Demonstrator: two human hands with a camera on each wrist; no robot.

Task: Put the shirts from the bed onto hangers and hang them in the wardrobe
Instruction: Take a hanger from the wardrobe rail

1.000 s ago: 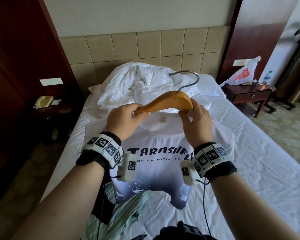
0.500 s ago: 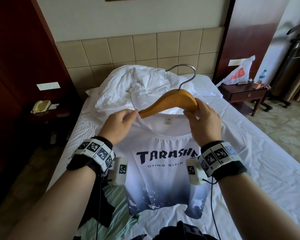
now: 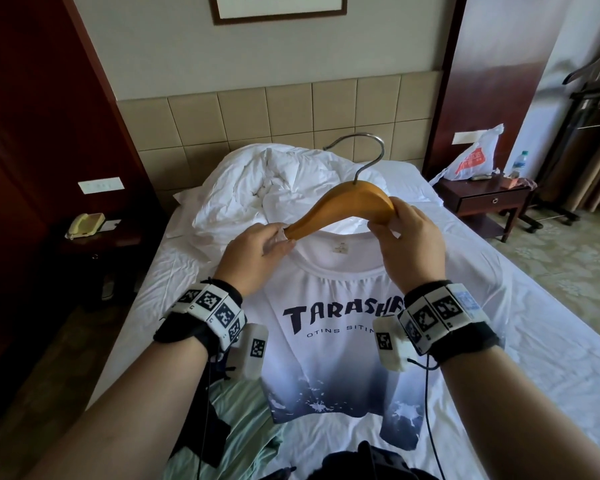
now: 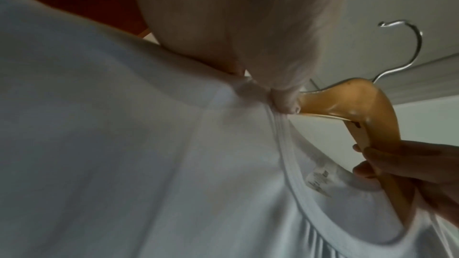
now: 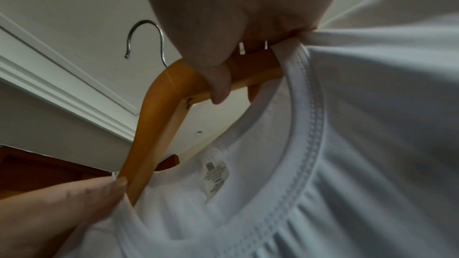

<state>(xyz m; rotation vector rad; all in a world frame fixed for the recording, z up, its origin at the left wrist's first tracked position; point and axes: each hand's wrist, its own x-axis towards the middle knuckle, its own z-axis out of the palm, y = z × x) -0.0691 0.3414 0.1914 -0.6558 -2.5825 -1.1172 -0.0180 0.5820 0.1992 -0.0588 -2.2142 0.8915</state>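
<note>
- The phone [image 3: 85, 224] sits on a dark stand off the bed's left edge, well clear of the work.
- A green garment [image 3: 246, 417] lies crumpled low on the bed [image 3: 534, 323], probably the next one to hang.
- The left hand [image 3: 253, 254] pinches the collar [image 5: 315, 125] together with the hanger's left tip; it should stretch the neck opening sideways and slip the cloth over that tip, not drag it.
- The shirt [image 3: 340, 358] hangs lifted in front of the person, its hem just above the sheet, printed side toward the camera. Judging by the collar, both hanger arms are inside the neck but the shoulders are not yet seated.
- The hanger [image 3: 343, 206] is tilted, left end low, hook [image 3: 368, 154] up and away. Level it before letting go, or the shirt may slide off the low side.
- The right hand [image 3: 406, 244] grips the hanger's right arm where it enters the collar; it should keep the wood steady.
</note>
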